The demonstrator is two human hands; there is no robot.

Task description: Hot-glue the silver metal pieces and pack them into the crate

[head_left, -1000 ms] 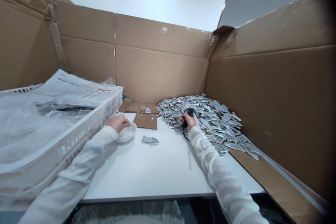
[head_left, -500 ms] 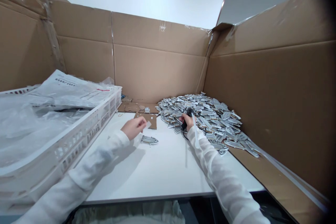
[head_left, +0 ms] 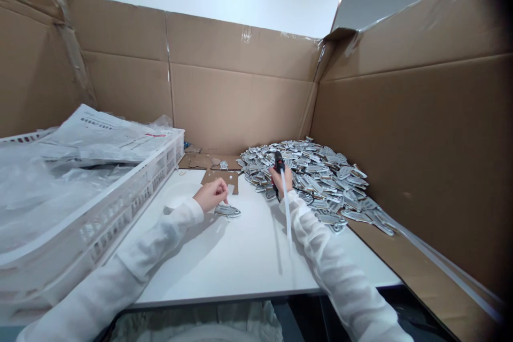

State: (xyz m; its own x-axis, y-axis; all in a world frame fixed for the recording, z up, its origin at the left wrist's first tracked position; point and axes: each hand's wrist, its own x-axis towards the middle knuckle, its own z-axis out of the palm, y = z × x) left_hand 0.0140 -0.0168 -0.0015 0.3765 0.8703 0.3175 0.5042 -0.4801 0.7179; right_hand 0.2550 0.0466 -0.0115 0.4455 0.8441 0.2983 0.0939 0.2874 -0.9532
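Observation:
My left hand (head_left: 211,195) is closed in a pinch on a small pale piece, right above a single metal latch part (head_left: 227,210) lying on the white table (head_left: 224,262). My right hand (head_left: 279,177) is wrapped round a black pen-shaped tool (head_left: 278,161) with a red band and a clear hose trailing back along my sleeve. That hand rests at the near left edge of a big heap of metal latch parts (head_left: 312,176). A shallow white dish (head_left: 176,200) sits left of my left hand.
A white plastic crate (head_left: 120,197) holding plastic bags and printed sheets fills the left side. Cardboard walls (head_left: 240,107) close in the back and right. A small cardboard scrap (head_left: 218,176) lies behind the single part. The table's front edge runs near my elbows.
My left hand left the white dish and moved right to the single latch part, now pinching a small pale piece. My right hand lifted the tool a little more upright.

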